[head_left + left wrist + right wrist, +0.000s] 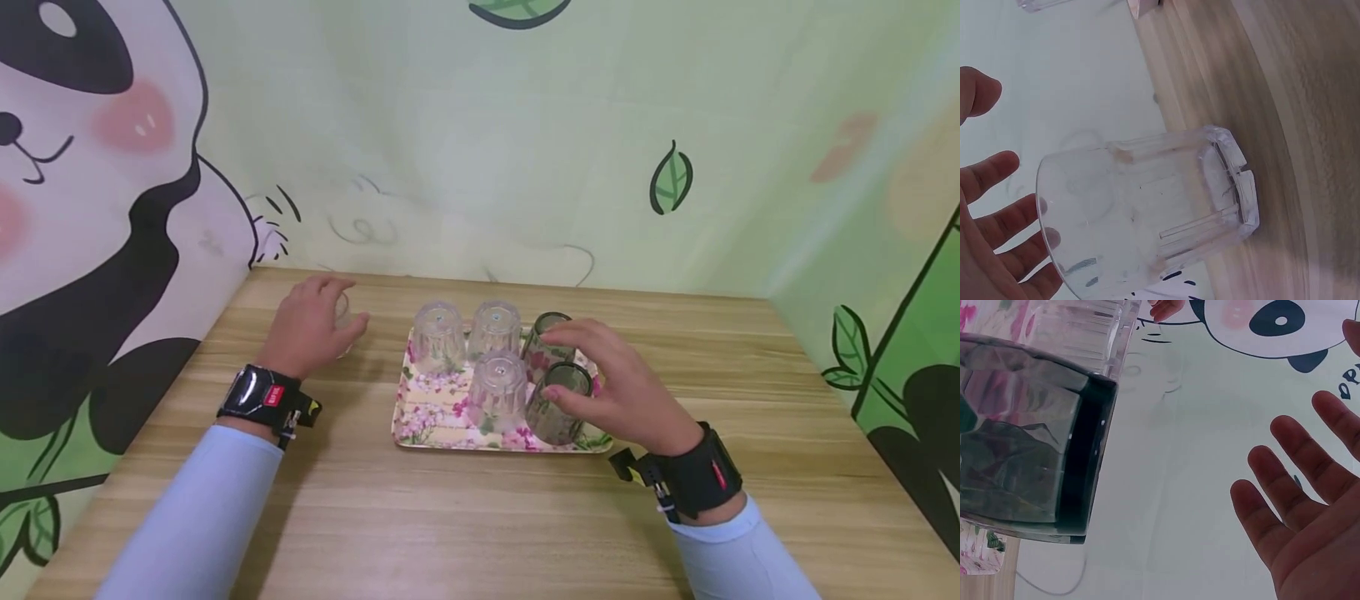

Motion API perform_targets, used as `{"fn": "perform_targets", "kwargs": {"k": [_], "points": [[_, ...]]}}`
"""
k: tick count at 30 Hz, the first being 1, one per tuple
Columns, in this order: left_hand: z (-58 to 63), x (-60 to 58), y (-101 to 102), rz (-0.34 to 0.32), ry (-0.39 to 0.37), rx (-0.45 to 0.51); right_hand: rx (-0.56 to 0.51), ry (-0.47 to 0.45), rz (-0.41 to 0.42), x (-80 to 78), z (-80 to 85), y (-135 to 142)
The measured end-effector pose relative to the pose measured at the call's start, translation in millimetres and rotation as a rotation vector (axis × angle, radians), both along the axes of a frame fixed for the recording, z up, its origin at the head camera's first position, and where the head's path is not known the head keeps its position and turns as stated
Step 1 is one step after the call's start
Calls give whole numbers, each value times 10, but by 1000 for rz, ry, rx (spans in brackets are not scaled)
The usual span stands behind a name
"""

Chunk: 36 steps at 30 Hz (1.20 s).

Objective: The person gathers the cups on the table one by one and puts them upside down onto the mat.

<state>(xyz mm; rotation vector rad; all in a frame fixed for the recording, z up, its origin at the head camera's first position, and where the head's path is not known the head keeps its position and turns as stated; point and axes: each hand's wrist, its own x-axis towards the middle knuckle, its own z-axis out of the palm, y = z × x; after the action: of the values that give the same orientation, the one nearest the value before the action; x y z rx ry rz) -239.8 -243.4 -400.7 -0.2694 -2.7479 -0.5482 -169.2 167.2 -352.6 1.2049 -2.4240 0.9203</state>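
Observation:
My left hand (303, 329) is at the left of the table, fingers and thumb spread apart beside a clear glass (1147, 206). This glass stands upright on its thick base, and several fingertips are right at its rim in the left wrist view; in the head view the hand mostly hides it. Over the right side of a flowered tray (427, 417), my right hand (626, 392) hovers with loosely bent fingers apart. Just below are two dark glasses, the front one (557, 421) and the rear one (536, 358), turned upside down. The front glass (1016, 444) is apart from the right fingers.
Three clear glasses stand upside down on the tray: one at the back left (438, 342), one at the back middle (495, 327) and one in front (498, 396). Behind the wooden table (480, 517) hangs a pale green printed backdrop (450, 167) with a panda.

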Motion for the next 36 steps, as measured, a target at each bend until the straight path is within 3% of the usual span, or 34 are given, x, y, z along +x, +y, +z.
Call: {"fn": "perform_targets", "kwargs": {"k": [12, 23, 36], "points": [[7, -89, -64, 45, -110, -31, -7, -15, -2, -7, -16, 1], [-77, -227, -178, 72, -187, -84, -5, -25, -16, 0, -19, 13], [-197, -285, -208, 116, -197, -102, -4, -24, -8, -9, -34, 19]]}}
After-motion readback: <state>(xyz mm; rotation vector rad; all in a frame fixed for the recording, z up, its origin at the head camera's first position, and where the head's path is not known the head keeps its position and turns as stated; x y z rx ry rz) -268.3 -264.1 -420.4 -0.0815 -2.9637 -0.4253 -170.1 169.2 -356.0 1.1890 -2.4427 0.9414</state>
